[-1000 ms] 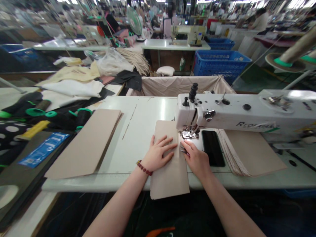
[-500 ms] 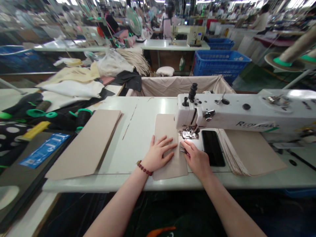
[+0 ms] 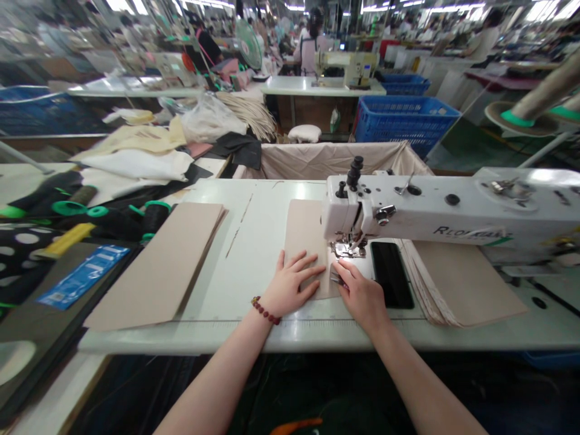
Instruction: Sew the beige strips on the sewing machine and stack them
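A beige fabric panel [image 3: 304,226] lies on the sewing table, its right edge running under the presser foot [image 3: 348,249] of the sewing machine [image 3: 426,202]. My left hand [image 3: 294,281] rests flat on the panel with fingers spread. Close in front of the presser foot, the fingertips of my right hand [image 3: 360,291] touch the panel's right edge. That hand is closed around small thread snips [image 3: 336,278], whose two metal tips poke out to the left; their handle is hidden in the palm.
Beige panels [image 3: 163,260] are stacked at left, and another stack [image 3: 466,281] lies at right, partly beneath the machine arm. A black phone [image 3: 392,275] sits beside my right hand. Thread spools [image 3: 156,217] stand far left. Behind the table is a cloth-lined bin [image 3: 326,158].
The panel has slid away from me under the presser foot; its near edge is now beside my hands. Both hands stay nearly in place.
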Motion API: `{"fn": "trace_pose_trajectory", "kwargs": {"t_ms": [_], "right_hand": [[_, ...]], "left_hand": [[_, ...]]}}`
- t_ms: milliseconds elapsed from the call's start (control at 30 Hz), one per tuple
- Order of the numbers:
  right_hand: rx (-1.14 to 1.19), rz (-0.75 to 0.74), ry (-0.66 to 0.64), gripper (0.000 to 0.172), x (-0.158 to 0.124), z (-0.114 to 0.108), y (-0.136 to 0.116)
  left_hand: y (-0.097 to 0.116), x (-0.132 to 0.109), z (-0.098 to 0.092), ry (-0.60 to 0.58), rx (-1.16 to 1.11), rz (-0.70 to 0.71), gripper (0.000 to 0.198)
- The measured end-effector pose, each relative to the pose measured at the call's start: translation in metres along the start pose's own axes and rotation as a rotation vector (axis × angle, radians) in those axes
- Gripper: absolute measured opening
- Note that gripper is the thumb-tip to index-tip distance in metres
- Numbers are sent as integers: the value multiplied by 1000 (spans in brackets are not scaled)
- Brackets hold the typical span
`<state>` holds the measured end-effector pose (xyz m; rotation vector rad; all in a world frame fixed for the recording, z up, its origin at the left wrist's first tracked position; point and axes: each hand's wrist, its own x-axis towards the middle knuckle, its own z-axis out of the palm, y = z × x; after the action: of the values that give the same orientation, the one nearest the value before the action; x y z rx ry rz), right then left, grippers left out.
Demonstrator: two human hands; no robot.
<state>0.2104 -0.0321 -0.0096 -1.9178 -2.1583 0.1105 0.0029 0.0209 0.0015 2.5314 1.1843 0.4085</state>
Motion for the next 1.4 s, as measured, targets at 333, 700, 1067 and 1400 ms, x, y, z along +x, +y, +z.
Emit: {"fn": "trace_pose_trajectory", "kwargs": {"t_ms": [333,700,1067,1400], "right_hand": [[-10,7,-7,50,0,1,0],[-3,-9,-1,49,1,2,1],[18,-9,15,51,1,6,3],[14,-15,30,48,2,6,3]], "left_hand": [[-1,0,2,17,8,-2,38],[1,6,5,-18,72,32,47],[-12,26,14,-7,149,16,56],[-13,27,14,20,121,18,59]]}}
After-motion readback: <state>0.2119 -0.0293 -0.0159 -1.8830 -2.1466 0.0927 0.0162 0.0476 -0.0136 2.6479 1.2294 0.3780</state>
